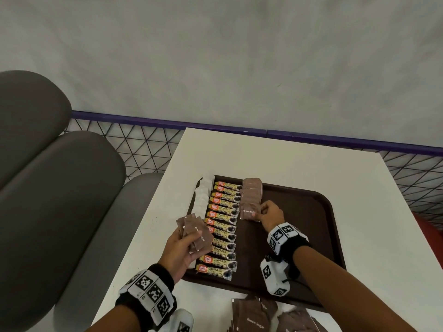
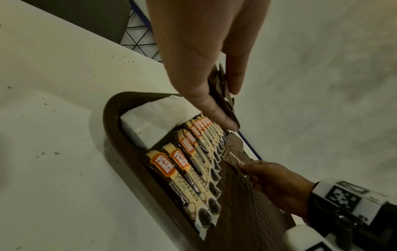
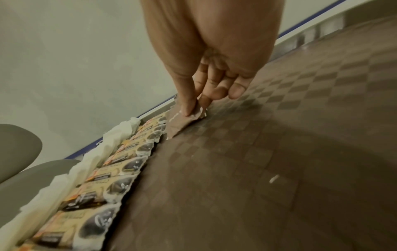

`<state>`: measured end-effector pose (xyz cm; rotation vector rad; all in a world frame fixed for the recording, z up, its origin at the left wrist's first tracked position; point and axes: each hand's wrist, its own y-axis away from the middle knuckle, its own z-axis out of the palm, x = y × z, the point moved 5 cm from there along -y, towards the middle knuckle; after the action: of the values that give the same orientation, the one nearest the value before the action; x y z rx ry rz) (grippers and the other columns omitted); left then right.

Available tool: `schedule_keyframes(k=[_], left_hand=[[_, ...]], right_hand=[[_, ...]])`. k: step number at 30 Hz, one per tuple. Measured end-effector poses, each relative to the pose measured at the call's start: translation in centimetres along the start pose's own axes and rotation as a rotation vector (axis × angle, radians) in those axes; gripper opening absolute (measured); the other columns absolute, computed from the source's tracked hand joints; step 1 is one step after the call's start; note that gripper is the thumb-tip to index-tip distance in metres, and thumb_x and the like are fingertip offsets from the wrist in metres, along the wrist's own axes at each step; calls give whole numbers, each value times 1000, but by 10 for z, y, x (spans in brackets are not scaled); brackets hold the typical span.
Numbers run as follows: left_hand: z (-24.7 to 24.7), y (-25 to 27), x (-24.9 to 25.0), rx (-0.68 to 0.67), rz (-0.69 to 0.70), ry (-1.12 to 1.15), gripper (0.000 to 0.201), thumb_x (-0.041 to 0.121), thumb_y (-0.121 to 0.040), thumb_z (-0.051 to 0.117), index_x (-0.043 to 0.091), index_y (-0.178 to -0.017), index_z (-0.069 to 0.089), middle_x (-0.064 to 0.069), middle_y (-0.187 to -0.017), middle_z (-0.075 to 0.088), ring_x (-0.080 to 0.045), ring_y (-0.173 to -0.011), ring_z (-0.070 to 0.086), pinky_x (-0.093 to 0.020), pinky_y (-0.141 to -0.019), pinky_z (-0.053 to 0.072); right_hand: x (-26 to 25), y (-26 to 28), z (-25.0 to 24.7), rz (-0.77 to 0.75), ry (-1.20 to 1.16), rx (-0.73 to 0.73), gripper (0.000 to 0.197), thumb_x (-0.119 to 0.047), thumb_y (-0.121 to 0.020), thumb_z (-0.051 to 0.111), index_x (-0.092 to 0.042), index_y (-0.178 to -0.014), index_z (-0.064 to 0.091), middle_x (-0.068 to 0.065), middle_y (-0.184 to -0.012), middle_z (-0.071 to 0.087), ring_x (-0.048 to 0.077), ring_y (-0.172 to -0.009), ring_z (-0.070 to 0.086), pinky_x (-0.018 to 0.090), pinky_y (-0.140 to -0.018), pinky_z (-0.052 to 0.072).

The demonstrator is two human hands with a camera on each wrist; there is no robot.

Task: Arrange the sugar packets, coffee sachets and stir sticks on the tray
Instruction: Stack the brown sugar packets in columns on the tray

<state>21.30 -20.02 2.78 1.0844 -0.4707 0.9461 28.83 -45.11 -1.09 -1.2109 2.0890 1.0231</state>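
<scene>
A dark brown tray [image 1: 309,212] lies on the white table [image 1: 263,154]. Along its left side runs a column of white sugar packets [image 1: 202,196], then a column of coffee sachets [image 1: 221,226] [image 2: 193,163] [image 3: 120,171]. A third column of brown sugar packets [image 1: 251,194] runs down from the tray's far edge. My right hand [image 1: 269,213] pinches a brown sugar packet [image 1: 249,212] [image 3: 180,122] at the near end of that column, low on the tray. My left hand [image 1: 182,248] holds a fanned stack of brown sugar packets [image 1: 193,232] [image 2: 221,91] above the tray's left edge.
More brown sugar packets [image 1: 263,315] lie loose on the table in front of the tray. Grey seat cushions [image 1: 48,188] stand left of the table. A purple rail [image 1: 239,129] with black mesh runs behind it. The tray's right half [image 3: 279,135] is bare.
</scene>
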Motion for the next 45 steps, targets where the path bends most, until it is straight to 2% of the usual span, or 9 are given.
schedule_keyframes(k=[7,12,17,20,23,27,33,40,45], left_hand=[[-4,-2,-2,-7,-46,59,38,6,-90,54,8,-127,49,-24,-123,57,-40,-113,57,-44,-73,59],[2,0,0,-52,-32,75,40,0,-88,49,6,-127,48,-23,-116,59,-36,-105,60,-45,-76,58],[6,4,3,-50,3,57,37,-5,-90,46,5,-126,49,-22,-117,62,-34,-99,64,-39,-65,60],[5,5,3,-33,37,18,37,-4,-90,51,9,-124,51,-19,-119,63,-34,-104,64,-41,-74,59],[8,7,3,-22,64,-17,37,-2,-90,53,12,-125,51,-18,-119,63,-32,-104,64,-37,-73,60],[15,9,2,-30,97,-40,41,0,-89,56,12,-128,49,-17,-119,64,-31,-104,65,-34,-72,59],[26,11,0,-80,125,-57,47,2,-88,58,11,-132,46,-16,-119,64,-29,-102,67,-31,-71,58],[25,10,-1,-69,126,-14,39,-4,-87,56,8,-124,51,-18,-116,65,-31,-104,65,-30,-69,58],[16,7,-2,-41,118,-40,42,-5,-87,55,10,-126,50,-15,-114,66,-27,-99,66,-29,-67,59]], right_hand=[[7,-6,7,29,143,14,35,-27,-76,72,-27,-67,38,13,-99,61,29,-87,59,35,-76,47],[7,-4,4,33,199,28,27,-30,-78,69,-22,-77,44,13,-105,56,28,-91,55,33,-79,44],[4,0,0,-42,207,86,35,-31,-76,72,-16,-94,46,9,-103,57,23,-96,46,35,-82,42],[-4,8,-3,-131,219,126,34,-34,-79,68,-15,-98,47,5,-103,56,22,-104,44,36,-86,43],[-14,19,4,-214,123,53,24,-36,-83,63,-18,-91,49,5,-100,56,16,-97,45,32,-83,43],[-37,51,20,-323,-164,-206,20,-32,-87,60,-13,-86,53,-2,-85,56,5,-76,51,21,-73,40],[-48,82,42,-384,-260,-515,21,-22,-84,65,-18,-76,46,-9,-72,49,3,-64,45,10,-60,39],[-40,66,40,-319,-300,-520,19,-21,-83,66,-16,-74,50,-1,-71,53,9,-64,50,19,-61,42],[-24,42,18,-229,-317,-289,14,-12,-87,60,-19,-80,51,2,-78,60,2,-56,59,14,-51,45]])
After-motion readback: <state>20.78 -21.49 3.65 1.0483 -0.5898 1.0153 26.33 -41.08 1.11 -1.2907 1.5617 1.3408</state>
